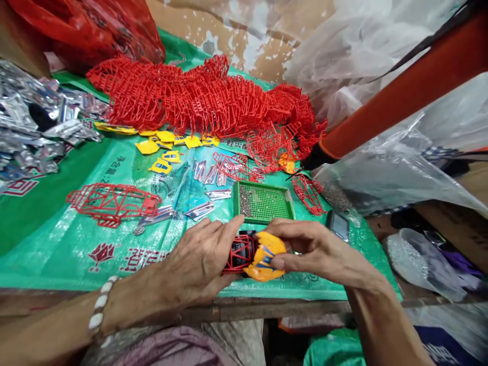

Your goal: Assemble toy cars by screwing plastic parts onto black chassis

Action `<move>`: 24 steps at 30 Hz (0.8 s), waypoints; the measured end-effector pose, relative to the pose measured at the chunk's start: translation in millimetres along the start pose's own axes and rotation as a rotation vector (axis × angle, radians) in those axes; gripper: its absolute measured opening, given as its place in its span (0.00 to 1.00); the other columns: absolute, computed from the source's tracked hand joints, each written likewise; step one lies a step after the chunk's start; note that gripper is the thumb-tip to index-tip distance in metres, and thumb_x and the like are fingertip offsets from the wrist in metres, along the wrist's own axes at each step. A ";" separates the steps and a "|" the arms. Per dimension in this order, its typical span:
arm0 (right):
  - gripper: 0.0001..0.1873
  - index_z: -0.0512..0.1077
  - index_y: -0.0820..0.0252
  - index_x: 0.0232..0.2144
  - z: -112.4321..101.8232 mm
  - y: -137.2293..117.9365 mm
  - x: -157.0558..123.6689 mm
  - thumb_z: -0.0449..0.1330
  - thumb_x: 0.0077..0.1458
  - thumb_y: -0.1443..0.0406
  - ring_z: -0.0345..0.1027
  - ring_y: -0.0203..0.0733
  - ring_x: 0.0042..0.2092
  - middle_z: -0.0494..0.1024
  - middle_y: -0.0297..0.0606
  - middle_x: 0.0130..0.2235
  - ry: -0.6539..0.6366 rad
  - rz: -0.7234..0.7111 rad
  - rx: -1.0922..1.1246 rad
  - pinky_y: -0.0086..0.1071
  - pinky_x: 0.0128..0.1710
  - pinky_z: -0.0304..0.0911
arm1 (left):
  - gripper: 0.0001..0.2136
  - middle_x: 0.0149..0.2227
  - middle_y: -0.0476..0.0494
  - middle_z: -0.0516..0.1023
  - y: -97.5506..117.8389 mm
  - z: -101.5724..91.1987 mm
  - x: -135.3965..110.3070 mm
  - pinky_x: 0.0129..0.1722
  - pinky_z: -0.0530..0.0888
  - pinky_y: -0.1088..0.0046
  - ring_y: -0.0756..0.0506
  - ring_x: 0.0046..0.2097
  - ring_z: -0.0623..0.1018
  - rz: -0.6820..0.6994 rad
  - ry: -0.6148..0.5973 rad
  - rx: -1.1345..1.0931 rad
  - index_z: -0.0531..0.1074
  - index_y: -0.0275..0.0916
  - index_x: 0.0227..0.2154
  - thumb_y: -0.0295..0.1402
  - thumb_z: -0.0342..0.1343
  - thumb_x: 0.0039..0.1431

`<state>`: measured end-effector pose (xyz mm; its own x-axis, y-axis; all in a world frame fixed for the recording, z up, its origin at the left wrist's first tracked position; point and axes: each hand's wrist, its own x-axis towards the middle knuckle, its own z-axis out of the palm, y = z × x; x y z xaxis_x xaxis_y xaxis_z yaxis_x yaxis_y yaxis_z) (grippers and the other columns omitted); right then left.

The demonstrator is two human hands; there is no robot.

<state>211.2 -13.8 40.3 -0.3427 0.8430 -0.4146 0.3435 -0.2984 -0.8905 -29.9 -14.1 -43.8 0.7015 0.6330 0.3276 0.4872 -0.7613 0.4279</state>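
My left hand (pixel 204 254) is closed around a small toy car with a red cage frame (pixel 240 253) and a black inside, near the table's front edge. From the other side my right hand (pixel 308 249) pinches a yellow plastic body panel (pixel 267 259) with blue markings, its thumb on top. The panel lies against the right end of the red frame; whether it is seated there I cannot tell. Just beyond the hands stands a green tray (pixel 287 203) with small screws (pixel 246 201) gathered at its left side.
A long heap of red frames (pixel 190 96) fills the back. Yellow panels (pixel 163 162) and silver pieces (pixel 200 209) lie mid-table, and a silver pile (pixel 30 122) sits left. An orange-red pole (pixel 400 86) slants in from the right, above a small dark device (pixel 338 225).
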 end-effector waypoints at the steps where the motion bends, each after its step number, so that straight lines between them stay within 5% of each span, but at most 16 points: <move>1: 0.16 0.82 0.56 0.40 4.6 2.8 0.2 0.70 0.48 0.57 0.72 0.42 0.37 0.78 0.39 0.37 -0.005 -0.014 -0.044 0.32 0.34 0.68 | 0.36 0.48 0.32 0.77 0.5 -1.3 1.2 0.50 0.76 0.57 0.37 0.47 0.78 0.008 0.008 0.005 0.51 0.26 0.64 0.40 0.59 0.61; 6: 0.20 0.78 0.49 0.50 23.6 10.5 -1.3 0.67 0.55 0.55 0.68 0.39 0.32 0.77 0.37 0.34 0.175 -0.220 -0.469 0.30 0.29 0.64 | 0.36 0.54 0.30 0.75 2.9 -8.3 3.4 0.53 0.74 0.57 0.36 0.51 0.77 0.059 0.027 0.038 0.48 0.27 0.65 0.35 0.60 0.61; 11: 0.23 0.71 0.54 0.57 32.1 18.6 -11.2 0.61 0.62 0.55 0.74 0.44 0.43 0.69 0.50 0.60 0.366 -0.460 -0.801 0.35 0.35 0.71 | 0.36 0.53 0.35 0.75 2.6 -8.3 0.4 0.55 0.73 0.57 0.37 0.52 0.76 0.045 -0.015 0.014 0.49 0.32 0.66 0.38 0.60 0.62; 18: 0.07 0.73 0.56 0.42 38.5 42.4 -6.9 0.62 0.61 0.61 0.74 0.44 0.48 0.77 0.44 0.45 0.426 -0.602 -0.652 0.37 0.46 0.72 | 0.27 0.49 0.38 0.75 2.1 -8.1 2.8 0.48 0.74 0.60 0.38 0.49 0.76 0.051 -0.016 0.007 0.55 0.39 0.63 0.37 0.56 0.65; 24: 0.26 0.75 0.55 0.50 39.8 55.4 -12.6 0.71 0.49 0.55 0.74 0.48 0.52 0.79 0.43 0.49 0.396 -0.413 -0.261 0.40 0.52 0.71 | 0.21 0.41 0.40 0.75 0.3 -12.1 7.2 0.36 0.73 0.63 0.39 0.39 0.76 0.144 -0.054 0.128 0.66 0.44 0.58 0.33 0.56 0.62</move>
<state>199.7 -58.7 -11.3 -0.1600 0.9821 0.0988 0.4717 0.1641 -0.8664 -31.0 -8.0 -31.0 0.7938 0.5105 0.3305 0.4395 -0.8572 0.2684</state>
